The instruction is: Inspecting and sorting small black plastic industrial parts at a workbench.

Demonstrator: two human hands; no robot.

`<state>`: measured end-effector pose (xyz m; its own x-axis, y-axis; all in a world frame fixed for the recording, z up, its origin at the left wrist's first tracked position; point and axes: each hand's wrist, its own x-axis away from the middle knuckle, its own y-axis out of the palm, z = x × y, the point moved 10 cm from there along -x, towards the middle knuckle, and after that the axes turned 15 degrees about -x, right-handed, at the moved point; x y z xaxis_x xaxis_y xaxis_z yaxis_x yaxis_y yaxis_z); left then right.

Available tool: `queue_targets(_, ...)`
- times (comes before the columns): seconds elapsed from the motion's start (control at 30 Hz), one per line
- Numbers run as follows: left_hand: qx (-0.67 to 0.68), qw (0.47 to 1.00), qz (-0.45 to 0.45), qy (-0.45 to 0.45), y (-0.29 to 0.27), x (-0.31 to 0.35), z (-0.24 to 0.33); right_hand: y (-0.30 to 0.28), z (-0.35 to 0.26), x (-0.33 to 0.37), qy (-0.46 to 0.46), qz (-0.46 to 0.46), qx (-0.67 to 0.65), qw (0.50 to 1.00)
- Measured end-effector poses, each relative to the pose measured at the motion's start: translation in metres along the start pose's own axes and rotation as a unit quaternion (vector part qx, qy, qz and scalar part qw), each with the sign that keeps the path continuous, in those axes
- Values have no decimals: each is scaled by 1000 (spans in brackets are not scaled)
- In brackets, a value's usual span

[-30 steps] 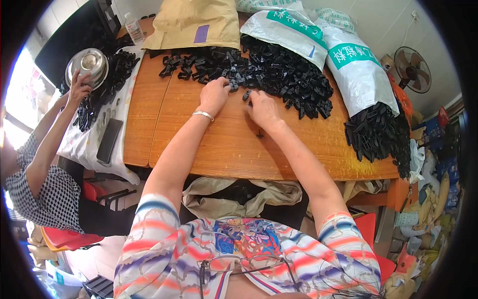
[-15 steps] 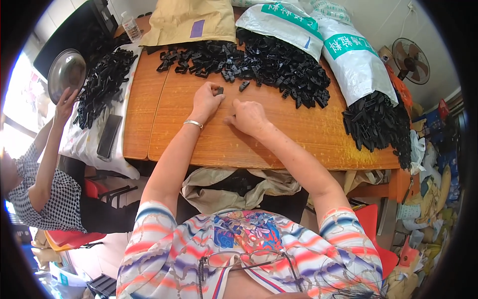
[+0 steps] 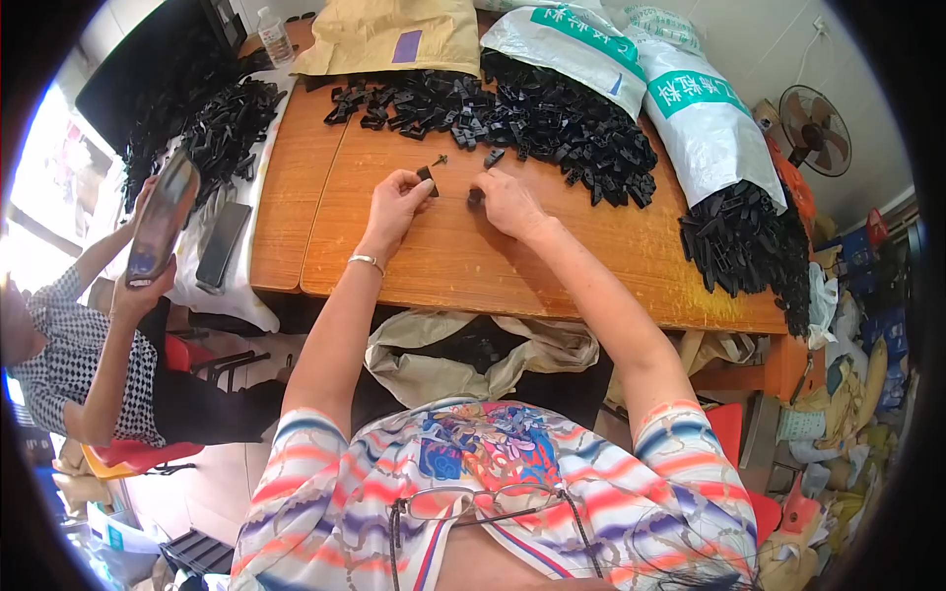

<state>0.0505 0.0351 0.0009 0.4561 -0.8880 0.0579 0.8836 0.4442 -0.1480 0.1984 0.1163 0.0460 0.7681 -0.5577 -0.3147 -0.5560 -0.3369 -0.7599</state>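
Observation:
Over the wooden table, my left hand [image 3: 396, 209] pinches a small black plastic part [image 3: 427, 181] between thumb and fingers. To its right, my right hand [image 3: 509, 207] has its fingers closed on another dark piece [image 3: 476, 196], mostly covered by the fingertips. A loose black part [image 3: 494, 158] lies just beyond the right fingers. Beyond the left fingertips is a smaller, thin dark piece [image 3: 440, 160]. Farther back spreads a heap of black plastic parts [image 3: 562, 123].
A paper sack [image 3: 384, 34] and white sacks [image 3: 709, 128] stand along the back; black strips [image 3: 739, 236] spill at right. An open sack [image 3: 424, 369] hangs below the table's front edge. At left, a co-worker holds a shiny round metal lid or bowl [image 3: 163, 222] near another black heap.
My hands have moved slightly apart, the right one upward. A thin dark piece now shows beyond my left fingertips. The co-worker's metal piece has come down and tilted edge-on.

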Motion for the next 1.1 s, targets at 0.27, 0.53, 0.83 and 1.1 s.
queue_targets(0.27,36,999,9,1,-2,14,3,1,-14,2,-4,-27,-17,999)
queue_targets(0.53,152,988,-21,-6,2,41,7,-11,-35,14,134,58,-361,921)
queue_targets(0.83,176,983,-51,30,15,57,16,-13,-59,24,54,68,-363,928)
queue_targets(1.1,159,984,-35,74,13,64,26,-27,-83,32,-15,91,-242,966)
